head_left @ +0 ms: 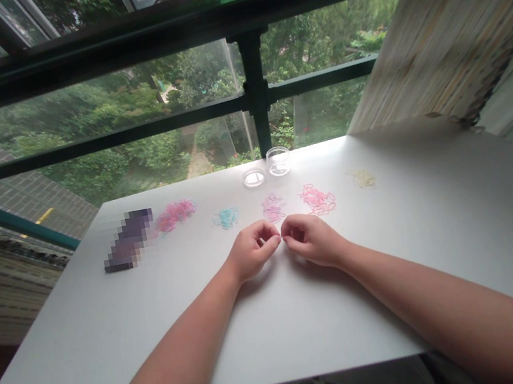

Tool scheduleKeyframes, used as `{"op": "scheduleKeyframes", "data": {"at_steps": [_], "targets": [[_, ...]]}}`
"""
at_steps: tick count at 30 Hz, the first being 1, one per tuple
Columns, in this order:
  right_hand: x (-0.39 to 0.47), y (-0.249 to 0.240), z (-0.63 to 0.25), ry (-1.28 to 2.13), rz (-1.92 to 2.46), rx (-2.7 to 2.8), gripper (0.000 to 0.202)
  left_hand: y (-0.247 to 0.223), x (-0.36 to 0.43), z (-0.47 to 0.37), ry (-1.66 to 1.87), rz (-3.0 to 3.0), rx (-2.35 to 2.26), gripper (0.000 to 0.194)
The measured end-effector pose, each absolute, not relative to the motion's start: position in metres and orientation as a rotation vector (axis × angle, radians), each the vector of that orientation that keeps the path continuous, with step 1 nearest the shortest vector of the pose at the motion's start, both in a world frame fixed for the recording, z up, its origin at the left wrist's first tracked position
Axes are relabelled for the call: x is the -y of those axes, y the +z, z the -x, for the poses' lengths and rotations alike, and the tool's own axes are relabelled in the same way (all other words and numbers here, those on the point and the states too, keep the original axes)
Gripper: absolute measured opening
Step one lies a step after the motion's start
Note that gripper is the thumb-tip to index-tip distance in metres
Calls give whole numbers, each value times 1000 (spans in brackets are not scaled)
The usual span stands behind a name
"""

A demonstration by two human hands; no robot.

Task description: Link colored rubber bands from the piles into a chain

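Note:
My left hand [255, 249] and my right hand [312, 239] meet at the fingertips over the white table. Both are closed in a pinch, and whatever lies between the fingertips is too small to make out. Just beyond them lie small loops like rubber bands, sorted by colour: a lilac pile [273, 207], a pink pile [318, 199], a teal pile [227, 218] and a pale yellow pile [363, 178]. Farther left is a larger mixed pile [176, 215], mostly pink with some blue and purple.
A clear round container [278, 161] stands at the table's back edge, with a clear round lid [254, 178] beside it. A blurred-out dark oblong object [130, 239] lies at the left. Behind the white table [281, 333] is a green-framed window [256, 86]; a curtain [417, 31] hangs at right.

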State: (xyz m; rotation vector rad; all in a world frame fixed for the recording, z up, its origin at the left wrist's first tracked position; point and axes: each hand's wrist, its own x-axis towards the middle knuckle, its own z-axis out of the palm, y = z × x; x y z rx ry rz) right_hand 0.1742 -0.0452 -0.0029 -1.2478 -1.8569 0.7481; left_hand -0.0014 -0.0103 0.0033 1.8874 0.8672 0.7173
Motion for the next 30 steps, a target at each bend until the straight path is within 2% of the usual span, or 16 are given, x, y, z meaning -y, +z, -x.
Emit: {"op": "scheduleKeyframes", "data": {"at_steps": [10,19,25,30], "targets": [[45,-3,-175,761,1269,1849,5,5,12,0,699,-1986,-944,14],[45,-1,-175,590,1384,1947,3,1,10,1,761,-2031,-1011,13],[39,-1,-186,464,1577,1965,3,0,-3,0,971,-2284,-1195,8],[39,-1,-186,460,1621,2000,2,-1,-22,-6,955,-2511,-1271,11]]}}
